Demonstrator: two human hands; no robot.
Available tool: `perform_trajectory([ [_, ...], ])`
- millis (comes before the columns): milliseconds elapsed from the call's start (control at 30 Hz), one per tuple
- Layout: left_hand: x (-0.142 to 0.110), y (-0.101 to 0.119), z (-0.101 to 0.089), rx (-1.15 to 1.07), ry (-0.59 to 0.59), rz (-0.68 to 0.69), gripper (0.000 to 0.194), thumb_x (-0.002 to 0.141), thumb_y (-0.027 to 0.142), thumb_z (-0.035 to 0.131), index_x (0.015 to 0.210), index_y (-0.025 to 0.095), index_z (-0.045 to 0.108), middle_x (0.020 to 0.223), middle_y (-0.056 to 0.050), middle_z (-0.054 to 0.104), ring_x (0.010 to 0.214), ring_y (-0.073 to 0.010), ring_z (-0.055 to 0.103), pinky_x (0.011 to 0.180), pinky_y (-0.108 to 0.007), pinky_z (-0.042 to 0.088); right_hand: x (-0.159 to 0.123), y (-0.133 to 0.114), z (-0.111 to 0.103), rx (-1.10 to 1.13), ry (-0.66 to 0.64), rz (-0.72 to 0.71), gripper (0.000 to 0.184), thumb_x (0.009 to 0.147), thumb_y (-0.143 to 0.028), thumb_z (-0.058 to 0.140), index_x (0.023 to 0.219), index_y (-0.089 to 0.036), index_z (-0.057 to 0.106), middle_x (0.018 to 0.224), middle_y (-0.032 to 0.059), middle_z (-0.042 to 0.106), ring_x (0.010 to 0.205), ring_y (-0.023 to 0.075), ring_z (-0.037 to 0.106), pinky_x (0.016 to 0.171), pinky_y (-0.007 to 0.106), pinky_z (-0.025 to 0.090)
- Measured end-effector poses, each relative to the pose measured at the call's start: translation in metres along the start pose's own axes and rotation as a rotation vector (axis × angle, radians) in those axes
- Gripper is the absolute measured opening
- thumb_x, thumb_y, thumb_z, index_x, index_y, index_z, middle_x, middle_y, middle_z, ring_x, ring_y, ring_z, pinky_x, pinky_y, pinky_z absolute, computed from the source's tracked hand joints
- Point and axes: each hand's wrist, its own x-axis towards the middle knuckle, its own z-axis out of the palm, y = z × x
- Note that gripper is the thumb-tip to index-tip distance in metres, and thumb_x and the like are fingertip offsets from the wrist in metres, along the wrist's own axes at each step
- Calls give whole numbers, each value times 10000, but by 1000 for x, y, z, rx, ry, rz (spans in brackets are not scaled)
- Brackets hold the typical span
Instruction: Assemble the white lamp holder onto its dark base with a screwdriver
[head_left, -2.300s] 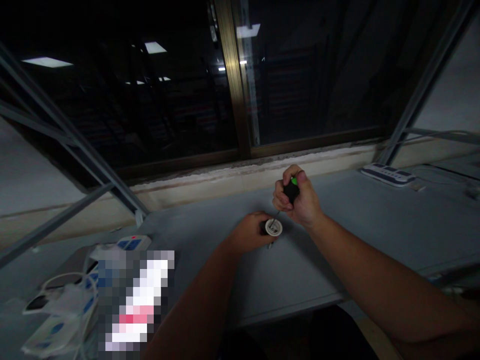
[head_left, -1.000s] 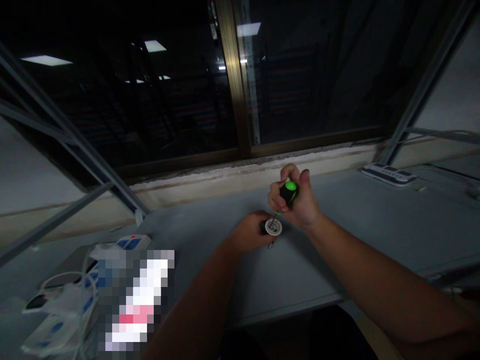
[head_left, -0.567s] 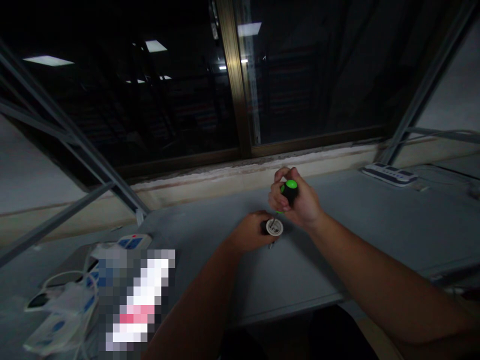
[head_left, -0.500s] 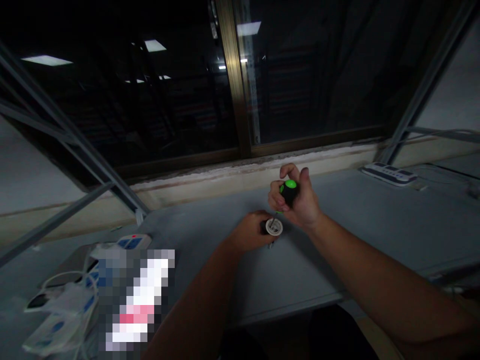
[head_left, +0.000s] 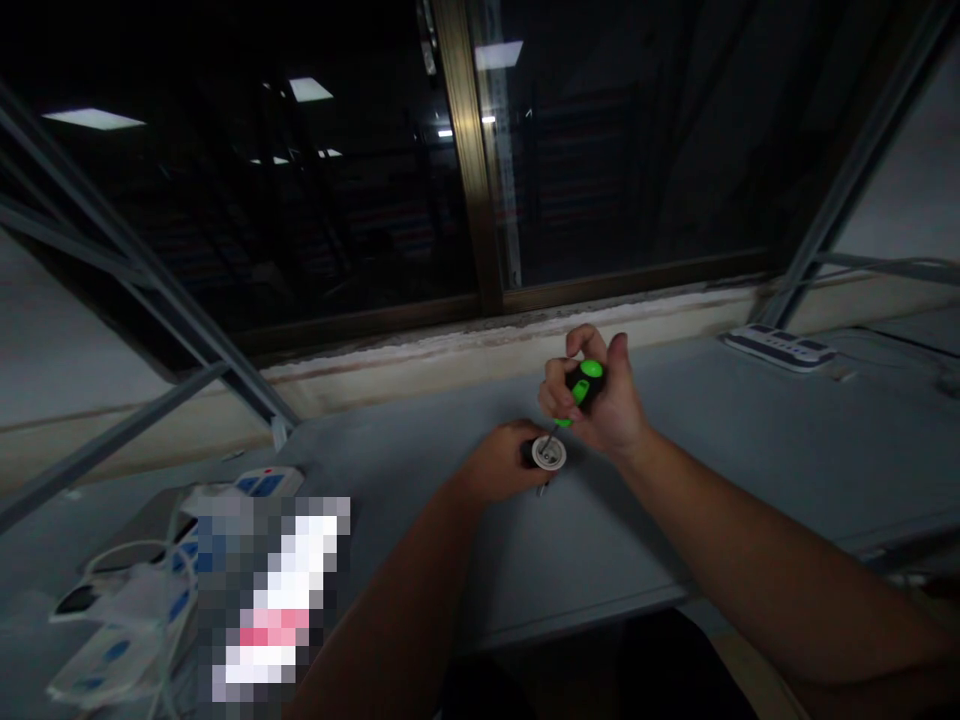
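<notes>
My left hand (head_left: 501, 462) is wrapped around a small round fitting (head_left: 550, 454) with a white rim and a dark body, its hollow face turned up toward me. I cannot make out its exact kind. A screwdriver (head_left: 585, 385) with a black and green handle is in my right hand (head_left: 607, 395), thumb and index finger raised off the handle. Its thin shaft slants down to the left, and the tip is inside the white rim. A small metal piece (head_left: 542, 490) shows just below the fitting; my left hand partly hides that area.
Power strips (head_left: 112, 655) and white cables lie on the grey table (head_left: 405, 560) at the left, beside a pixelated patch. Another power strip (head_left: 780, 348) sits at the back right. A metal frame (head_left: 247, 385) and a dark window (head_left: 337, 220) stand behind.
The screwdriver handle has tilted and turned slightly to the right in my right hand, showing more green. My left hand and the fitting have hardly moved.
</notes>
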Motion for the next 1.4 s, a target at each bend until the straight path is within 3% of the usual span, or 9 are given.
perform_trajectory([
  [200, 1, -1, -3, 56, 23, 57, 267, 777, 320, 800, 954, 138, 719, 923, -61, 708, 825, -189, 654, 699, -268, 495, 5, 2, -9, -191, 89, -96, 417, 798, -525, 825, 889, -234, 539, 904, -26, 600, 740, 116, 615, 628, 266, 511],
  [367, -2, 1, -2, 41, -5, 68, 206, 843, 299, 742, 952, 130, 697, 903, -56, 712, 822, -184, 647, 716, -275, 487, 0, 0, -7, -60, -91, 136, 403, 990, -616, 521, 954, -219, 582, 604, -35, 536, 529, 110, 481, 569, 269, 438],
  [500, -2, 1, -1, 37, -7, 65, 223, 846, 280, 734, 995, 114, 710, 907, -65, 719, 815, -182, 646, 708, -275, 477, -3, 2, 0, -29, -68, 18, 436, 965, -727, 472, 986, -294, 423, 542, -108, 475, 379, 71, 258, 444, 208, 293],
  [700, 0, 2, -3, 59, 18, 66, 244, 786, 290, 784, 967, 139, 723, 920, -61, 708, 816, -187, 646, 705, -276, 482, 4, 4, -11, -196, 135, -158, 416, 809, -465, 818, 927, -263, 474, 1003, -39, 550, 740, 95, 600, 528, 215, 467],
  [833, 1, -1, -4, 100, 32, 62, 253, 753, 294, 806, 951, 156, 727, 944, -59, 700, 843, -192, 651, 723, -279, 491, 6, -4, -20, -175, 18, -38, 288, 903, -480, 708, 972, -203, 666, 910, 16, 605, 774, 124, 617, 697, 285, 520],
  [933, 0, -2, -3, 69, 9, 63, 212, 787, 299, 778, 929, 155, 714, 891, -43, 703, 806, -178, 649, 712, -271, 485, 3, -8, -16, -18, -82, 90, 323, 991, -494, 549, 1025, -194, 664, 672, -14, 558, 570, 106, 525, 599, 274, 462],
  [1067, 0, -1, -1, 56, 3, 66, 212, 813, 304, 758, 953, 149, 721, 874, -43, 707, 794, -175, 650, 698, -267, 483, 0, -6, -5, 54, -76, 8, 320, 1019, -599, 484, 990, -282, 523, 572, -86, 486, 389, 70, 303, 433, 205, 315],
  [1233, 1, -1, -3, 106, 44, 82, 282, 750, 294, 815, 984, 155, 742, 956, -64, 708, 856, -195, 654, 724, -274, 493, 4, -1, -8, -25, 121, -148, 450, 786, -461, 851, 862, -253, 460, 929, -57, 542, 667, 92, 540, 402, 183, 389],
  [1400, 1, -2, -4, 123, 42, 90, 250, 766, 304, 804, 954, 156, 732, 924, -58, 698, 839, -194, 648, 713, -277, 490, 7, -7, -21, -116, 65, 10, 391, 833, -563, 778, 914, -213, 622, 854, -8, 593, 758, 124, 598, 691, 292, 544],
])
